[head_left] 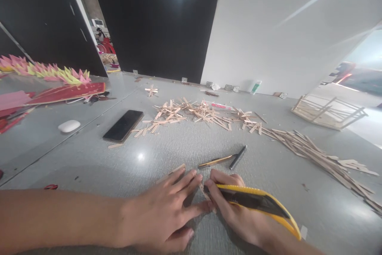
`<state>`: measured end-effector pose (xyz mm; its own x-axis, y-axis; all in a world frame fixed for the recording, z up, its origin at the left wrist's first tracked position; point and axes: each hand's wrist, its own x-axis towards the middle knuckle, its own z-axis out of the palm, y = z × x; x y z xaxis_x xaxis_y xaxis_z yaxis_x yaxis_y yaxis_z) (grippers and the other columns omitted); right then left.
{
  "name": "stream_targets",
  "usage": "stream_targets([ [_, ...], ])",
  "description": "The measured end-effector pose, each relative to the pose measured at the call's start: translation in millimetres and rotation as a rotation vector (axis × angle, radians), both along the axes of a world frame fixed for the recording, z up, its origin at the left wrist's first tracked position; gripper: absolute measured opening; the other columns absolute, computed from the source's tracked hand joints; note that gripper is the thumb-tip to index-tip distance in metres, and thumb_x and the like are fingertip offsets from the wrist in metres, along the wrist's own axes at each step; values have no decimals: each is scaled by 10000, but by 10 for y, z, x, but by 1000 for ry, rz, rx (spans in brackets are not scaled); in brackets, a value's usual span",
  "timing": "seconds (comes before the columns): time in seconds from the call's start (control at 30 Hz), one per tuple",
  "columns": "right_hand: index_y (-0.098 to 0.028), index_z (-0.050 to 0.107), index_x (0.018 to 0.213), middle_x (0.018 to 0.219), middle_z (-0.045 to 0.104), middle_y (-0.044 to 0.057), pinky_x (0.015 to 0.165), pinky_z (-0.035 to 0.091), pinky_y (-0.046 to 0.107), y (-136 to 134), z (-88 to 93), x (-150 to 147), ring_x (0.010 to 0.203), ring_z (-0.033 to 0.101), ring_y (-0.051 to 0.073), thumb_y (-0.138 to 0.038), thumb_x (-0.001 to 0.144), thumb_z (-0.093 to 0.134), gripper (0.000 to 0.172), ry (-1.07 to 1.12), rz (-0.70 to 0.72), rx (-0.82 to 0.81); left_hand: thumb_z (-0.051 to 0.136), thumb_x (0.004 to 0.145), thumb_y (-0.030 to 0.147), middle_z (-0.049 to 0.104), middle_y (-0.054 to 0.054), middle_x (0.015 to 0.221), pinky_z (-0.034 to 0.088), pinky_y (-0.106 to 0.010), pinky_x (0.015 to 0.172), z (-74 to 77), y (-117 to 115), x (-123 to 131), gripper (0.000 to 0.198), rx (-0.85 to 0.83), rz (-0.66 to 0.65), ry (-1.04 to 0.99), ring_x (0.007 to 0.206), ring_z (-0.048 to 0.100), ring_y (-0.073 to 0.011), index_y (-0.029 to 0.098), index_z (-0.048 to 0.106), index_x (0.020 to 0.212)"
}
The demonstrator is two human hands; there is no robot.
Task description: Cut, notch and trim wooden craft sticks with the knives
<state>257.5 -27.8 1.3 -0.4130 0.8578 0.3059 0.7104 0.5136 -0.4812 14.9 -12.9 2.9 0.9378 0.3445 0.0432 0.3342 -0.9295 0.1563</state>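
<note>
My right hand (pixel 235 215) is closed around a yellow and black utility knife (pixel 256 199), its front end low over the table. A thin wooden stick (pixel 203 191) lies between my two hands, close to the knife's tip. My left hand (pixel 167 215) rests flat with fingers spread, its fingertips touching or close to that stick. Another wooden stick (pixel 178 168) shows beyond the left fingers, partly hidden by them. Just past my hands lie a slim yellow-and-black tool (pixel 216 161) and a dark pen-like tool (pixel 238 157). The blade's contact with the stick is hard to make out.
Loose wooden sticks (pixel 203 113) lie scattered across the middle, with long strips (pixel 313 153) at right. A phone (pixel 123 126) and a white case (pixel 69 126) lie left. A stick frame (pixel 330 113) stands at far right. Upright panels (pixel 161 24) border the back.
</note>
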Motion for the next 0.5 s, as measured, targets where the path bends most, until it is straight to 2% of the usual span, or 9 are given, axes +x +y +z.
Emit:
stream_targets([
  [0.2, -254, 454, 758, 717, 594, -20, 683, 494, 341, -20, -172, 17, 687, 604, 173, -445, 1093, 341, 402, 34, -57, -179, 449, 1069, 423, 313, -242, 1653, 304, -616, 1226, -19, 3, 2, 691, 20, -2, -12, 1537, 296, -420, 224, 173, 1670],
  [0.37, -251, 464, 752, 712, 582, -32, 697, 471, 334, -12, -132, -7, 669, 580, 155, -498, 1087, 364, 429, 81, -90, -287, 477, 1056, 421, 330, -217, 1656, 304, -608, 1229, -24, -14, -6, 744, 28, -1, -33, 1530, 321, -415, 217, 122, 1678],
  [0.5, -249, 451, 731, 701, 554, -34, 715, 464, 347, -2, -102, -33, 672, 564, 157, -551, 1074, 350, 469, 119, -99, -320, 471, 1060, 416, 326, -214, 1659, 302, -613, 1226, -18, -11, -6, 725, 20, 0, -30, 1530, 324, -414, 228, 139, 1676],
])
